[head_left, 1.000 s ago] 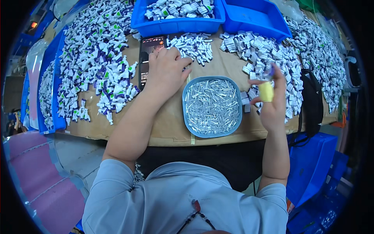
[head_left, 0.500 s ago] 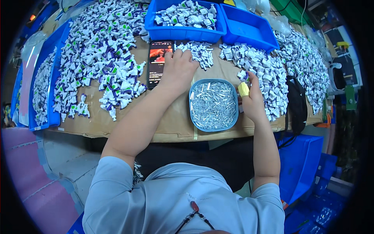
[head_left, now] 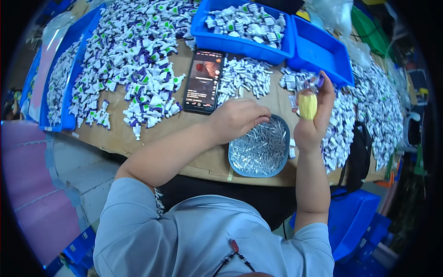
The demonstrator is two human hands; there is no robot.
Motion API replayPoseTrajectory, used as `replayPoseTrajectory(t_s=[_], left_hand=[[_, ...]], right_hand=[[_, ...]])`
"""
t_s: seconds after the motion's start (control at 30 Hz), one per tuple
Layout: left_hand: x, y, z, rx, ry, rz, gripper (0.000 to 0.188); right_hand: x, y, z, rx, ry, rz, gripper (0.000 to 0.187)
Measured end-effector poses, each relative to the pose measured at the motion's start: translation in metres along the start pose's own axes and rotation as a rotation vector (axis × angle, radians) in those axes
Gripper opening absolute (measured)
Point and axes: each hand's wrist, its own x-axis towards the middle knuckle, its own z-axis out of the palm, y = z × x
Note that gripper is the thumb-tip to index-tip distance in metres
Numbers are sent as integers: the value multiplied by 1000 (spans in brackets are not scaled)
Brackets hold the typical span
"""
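My left hand [head_left: 240, 119] reaches over the upper left of a blue-grey square tub [head_left: 232, 168] filled with small silver metal pins [head_left: 260, 147]. Its thumb and fingers are pinched together at the pins, and whatever is between them is too small to make out. My right hand [head_left: 316, 113] is raised beside the tub's upper right. Between its fingers is a small white and purple plastic part [head_left: 314, 83]. A yellow wrapping [head_left: 308, 106] covers its thumb. White block-like parts [head_left: 339, 134] lie heaped behind and right of this hand.
A lit phone [head_left: 202, 83] lies beside a pile of small white pieces [head_left: 247, 78]. White, purple and green figure parts [head_left: 138, 60] spread over the left of the table. Two blue bins [head_left: 240, 40] stand at the back, another [head_left: 69, 108] at far left. A black bag [head_left: 357, 152] hangs at the right edge.
My left hand has moved from beside the phone down to the pin tub. My right hand has risen slightly and turned, still with the plastic part. The view has shifted.
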Motion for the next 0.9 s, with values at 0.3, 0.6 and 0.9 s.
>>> replayPoseTrajectory(t_s=[0.3, 0.6, 0.9], left_hand=[[-6, -5, 8, -57, 87, -158, 33], [-5, -19, -3, -275, -3, -98, 20], [-1, -17, -7, -309, -109, -19, 20]], right_hand=[[-24, -3, 3, 404, -11, 311, 62], [-33, -9, 2, 406, -210, 348, 63], [-29, -2, 1, 496, -159, 506, 62]])
